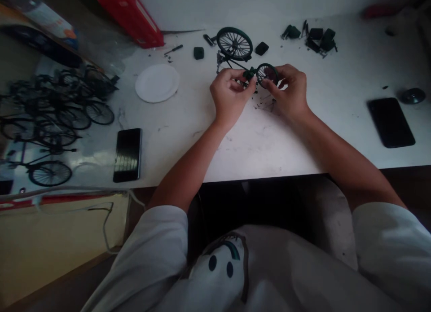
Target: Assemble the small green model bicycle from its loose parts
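A dark model bicycle [235, 43] lies over the white table, its large spoked wheel at the back and a smaller-looking spoked wheel [266, 75] towards me. My left hand [232, 91] pinches the bicycle's frame just left of that nearer wheel. My right hand [290, 90] grips the nearer wheel by its right side, thumb in front and fingers behind. Small dark bits lie on the table below the two hands. The exact joint between frame and wheel is partly covered by my fingers.
Several finished-looking model bicycles [55, 119] crowd the left side. A white plate [157, 83], a phone [127, 155] and a red box [131, 15] stand nearer. Dark parts [321, 40] lie at the back right, a black phone [391, 122] at the right.
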### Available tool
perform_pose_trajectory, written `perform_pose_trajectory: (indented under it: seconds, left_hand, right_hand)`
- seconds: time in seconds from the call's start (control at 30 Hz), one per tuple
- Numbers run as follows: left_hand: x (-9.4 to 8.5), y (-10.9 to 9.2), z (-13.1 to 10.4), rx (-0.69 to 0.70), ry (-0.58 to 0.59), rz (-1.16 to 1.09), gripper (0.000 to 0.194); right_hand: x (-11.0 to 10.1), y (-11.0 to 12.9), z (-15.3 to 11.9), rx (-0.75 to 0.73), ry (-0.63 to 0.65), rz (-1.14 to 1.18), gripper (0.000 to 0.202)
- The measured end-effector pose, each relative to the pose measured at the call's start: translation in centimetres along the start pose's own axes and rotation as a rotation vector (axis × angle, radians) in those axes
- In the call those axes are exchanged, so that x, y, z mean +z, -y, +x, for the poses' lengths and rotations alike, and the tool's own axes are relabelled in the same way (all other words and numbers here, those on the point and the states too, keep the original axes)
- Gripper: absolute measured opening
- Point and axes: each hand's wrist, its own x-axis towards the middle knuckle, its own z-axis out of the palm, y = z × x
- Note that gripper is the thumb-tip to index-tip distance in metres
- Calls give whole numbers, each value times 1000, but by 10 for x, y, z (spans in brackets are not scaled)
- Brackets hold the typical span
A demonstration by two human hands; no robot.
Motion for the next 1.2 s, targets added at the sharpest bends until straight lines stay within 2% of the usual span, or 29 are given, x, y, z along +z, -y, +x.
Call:
perform_pose_trajectory:
  seconds: [0.07, 0.13, 0.33, 0.47, 0.6, 0.73, 0.93, 1.2]
  left_hand:
    - [3, 13, 0, 64, -35, 52, 50]
    - [4, 17, 0, 76, -37, 72, 46]
    - [-4, 0, -1, 38, 17, 89, 29]
    - [-4, -7, -1, 71, -16, 114, 24]
    - [-3, -4, -1, 85, -25, 104, 23]
    - [-4, 5, 0, 54, 15, 49, 33]
    - [-5, 11, 1, 98, 31, 49, 47]
    - [-6, 7, 1, 146, 37, 206, 36]
  right_hand:
    - [7, -13, 1, -38, 15, 77, 54]
    - [11, -18, 0, -56, 31, 103, 53]
    - [14, -8, -4, -64, 65, 98, 49]
    - [15, -8, -4, -68, 93, 113, 52]
    - [16, -9, -5, -75, 106, 113, 56]
    - [17, -7, -8, -90, 110, 84, 61]
    - [25, -10, -12, -137, 8, 52, 51]
    - [26, -8, -11, -191, -146, -14, 45]
